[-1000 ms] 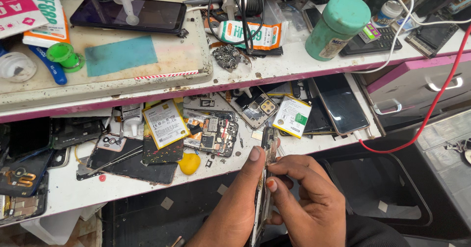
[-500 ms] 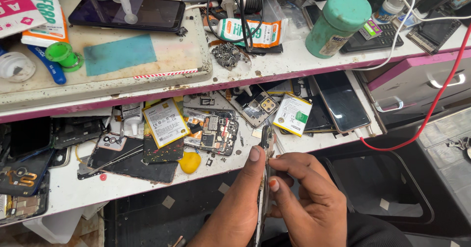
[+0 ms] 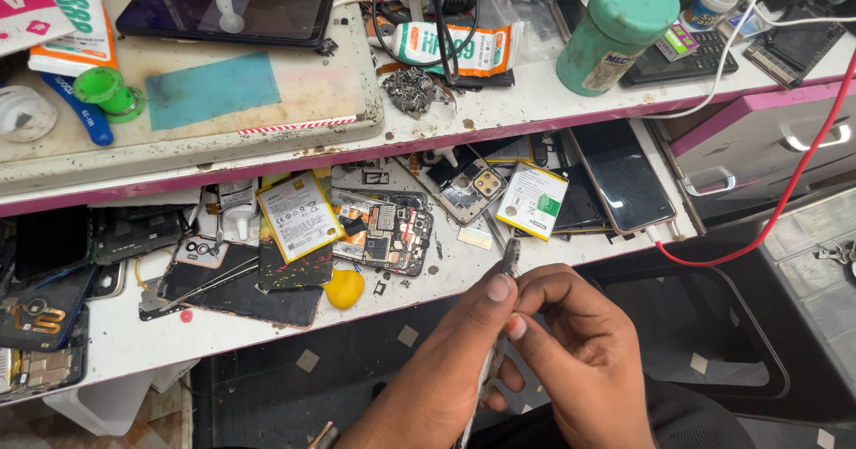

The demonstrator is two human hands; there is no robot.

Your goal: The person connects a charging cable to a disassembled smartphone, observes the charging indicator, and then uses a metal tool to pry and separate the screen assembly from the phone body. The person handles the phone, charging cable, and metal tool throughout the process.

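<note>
Both hands low, below desk (image 3: 267,324) edge. Left hand (image 3: 464,360) and right hand (image 3: 580,351) pinch thin phone frame (image 3: 510,257) edge-on, fingers closed on rim. Looks light, stiff, probably fragile; best gripped by edges.

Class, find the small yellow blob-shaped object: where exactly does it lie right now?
In the head view, the yellow blob lies on the lower shelf, near its front edge, left of the hands, just below the opened phone.
</note>
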